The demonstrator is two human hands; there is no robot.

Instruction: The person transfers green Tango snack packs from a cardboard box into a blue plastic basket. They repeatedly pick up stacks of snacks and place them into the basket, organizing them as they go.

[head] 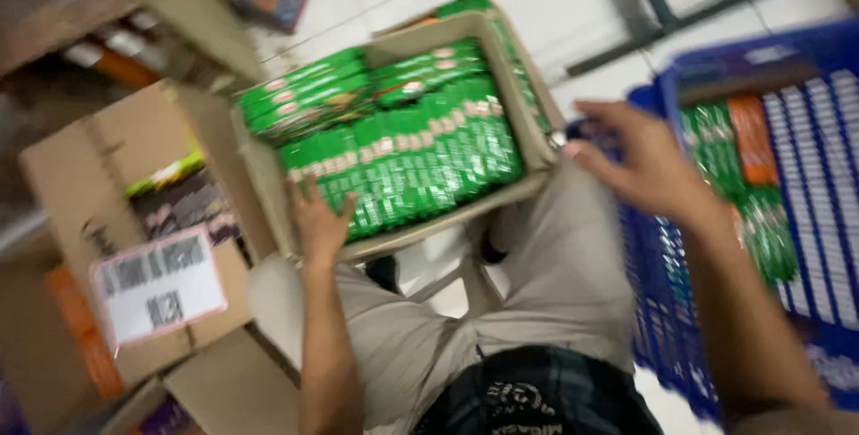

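Green packets [403, 153] fill one open cardboard box [528, 144] that rests across the person's knees, at the middle of the view. They lie in tight rows, too blurred and too many to count, with two flatter stacks lying across the far end. The left hand [318, 220] rests on the near left corner of the box, fingers spread flat over the packets and the cardboard edge, pressing rather than gripping anything. The right hand [640, 162] is at the box's right corner, half open with the fingers curled; motion blur hides whether it pinches the cardboard or only touches it. Under the box are two legs in beige trousers [546, 292].

Just to the right stands one blue plastic basket [667, 310], its ribbed wall beside the right forearm, holding more green packets and at least one orange packet [753, 138]. On the left sits a second cardboard box [80, 166], flaps open, with one white label [159, 285] on its front and dark packets inside. White floor tiles [555, 5] show beyond.
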